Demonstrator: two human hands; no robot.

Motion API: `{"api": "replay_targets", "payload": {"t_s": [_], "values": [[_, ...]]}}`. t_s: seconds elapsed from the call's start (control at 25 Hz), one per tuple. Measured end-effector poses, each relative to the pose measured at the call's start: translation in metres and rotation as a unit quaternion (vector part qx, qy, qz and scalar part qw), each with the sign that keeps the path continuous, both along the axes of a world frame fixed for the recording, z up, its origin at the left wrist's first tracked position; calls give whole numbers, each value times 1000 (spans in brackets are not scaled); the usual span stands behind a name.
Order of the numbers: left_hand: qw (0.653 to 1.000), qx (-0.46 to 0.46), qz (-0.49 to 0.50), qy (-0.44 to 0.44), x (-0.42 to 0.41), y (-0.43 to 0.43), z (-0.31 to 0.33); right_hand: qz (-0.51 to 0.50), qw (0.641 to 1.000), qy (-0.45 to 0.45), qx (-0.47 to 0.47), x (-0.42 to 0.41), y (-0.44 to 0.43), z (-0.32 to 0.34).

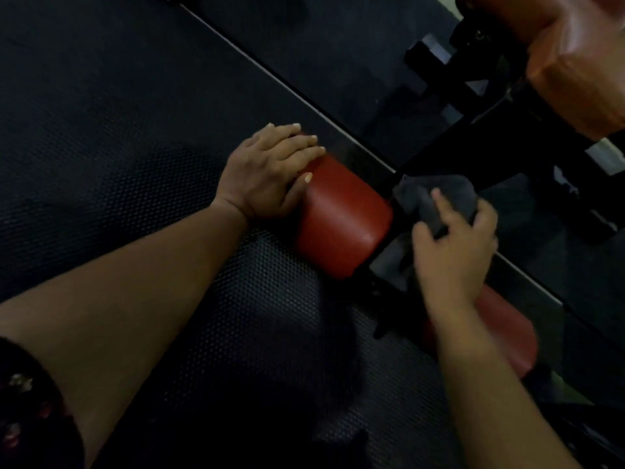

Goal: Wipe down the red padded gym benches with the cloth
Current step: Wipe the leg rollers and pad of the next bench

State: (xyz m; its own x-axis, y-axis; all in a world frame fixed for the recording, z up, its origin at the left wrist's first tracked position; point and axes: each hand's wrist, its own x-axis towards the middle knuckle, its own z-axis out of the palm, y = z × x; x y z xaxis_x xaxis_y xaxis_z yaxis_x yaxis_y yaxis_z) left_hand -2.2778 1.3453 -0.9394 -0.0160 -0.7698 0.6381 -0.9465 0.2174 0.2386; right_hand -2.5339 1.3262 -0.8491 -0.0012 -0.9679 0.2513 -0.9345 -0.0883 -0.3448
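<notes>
A red padded roller (341,218) sits low on a black frame over the dark floor. My left hand (270,174) lies on its left end, fingers straight across the top and thumb along the front. My right hand (456,252) grips a dark grey cloth (436,198), bunched against the black bar between the pads. A second red pad (507,330) shows partly under my right wrist. At the top right a larger red bench pad (575,62) catches the light.
Dark textured rubber flooring (118,113) fills the left and bottom. A pale seam line (270,72) runs diagonally across the floor. The bench's black metal frame (473,106) stands at the upper right, with dim shapes behind it.
</notes>
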Motion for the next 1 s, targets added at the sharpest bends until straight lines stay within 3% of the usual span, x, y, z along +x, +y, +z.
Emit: {"api": "replay_targets", "payload": {"t_s": [0.08,0.28,0.44,0.52,0.64,0.72,0.84,1.0], "values": [[1000,-8,4,-2,0,2,-1,12,993,-58,100,9,-27,6],[999,33,7,-11,-3,3,3,93,970,152,167,27,56,-7],[981,183,29,-51,-10,12,31,67,960,165,218,30,73,-11],[959,272,43,-68,-18,28,45,57,961,137,234,32,79,-8],[896,427,34,-115,-25,55,72,78,938,132,311,32,84,17],[870,480,23,-112,-32,77,104,122,897,189,380,20,79,43],[866,492,27,-83,-40,105,158,208,844,258,422,-4,82,88],[794,607,16,-21,-39,140,228,161,870,177,430,-24,114,143]]}}
